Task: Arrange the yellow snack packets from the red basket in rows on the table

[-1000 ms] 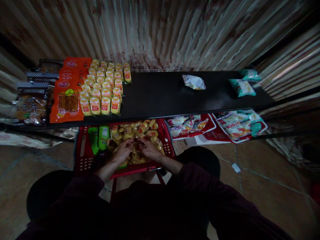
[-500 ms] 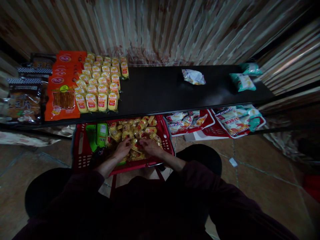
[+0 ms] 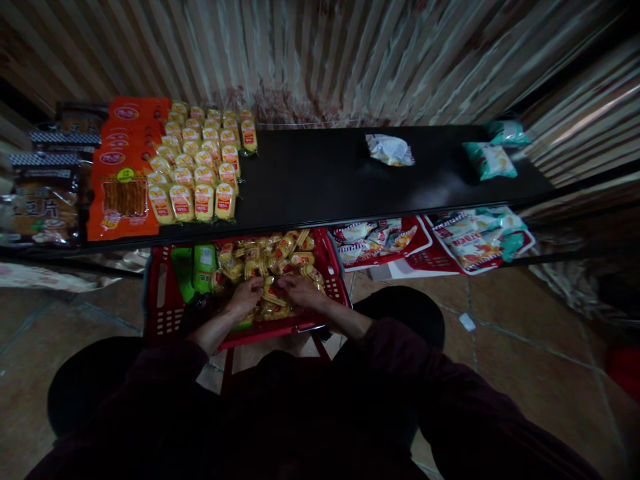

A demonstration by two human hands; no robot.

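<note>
Both my hands reach down into a red plastic basket [image 3: 163,313] full of small yellow snack packets [image 3: 280,257]. My left hand [image 3: 245,299] and my right hand [image 3: 303,291] meet over the pile, their fingers curled around the same few yellow packets [image 3: 273,297] between them. Green packets [image 3: 203,267] lie at the basket's left side. On the black shelf [image 3: 320,180] above, rows of the same yellow packets [image 3: 200,180] stand neatly arranged at the left.
Orange packs [image 3: 120,187] and dark brown bags [image 3: 43,207] lie left of the yellow rows. A white bag [image 3: 389,149] and teal bags [image 3: 489,160] sit on the shelf's right. Red baskets of white and teal bags [image 3: 475,243] stand under the shelf. A striped curtain hangs behind.
My hands stay in the basket, fingers shifting slightly on the yellow packets. The view has tilted a little, moving the shelf upward in the picture.
</note>
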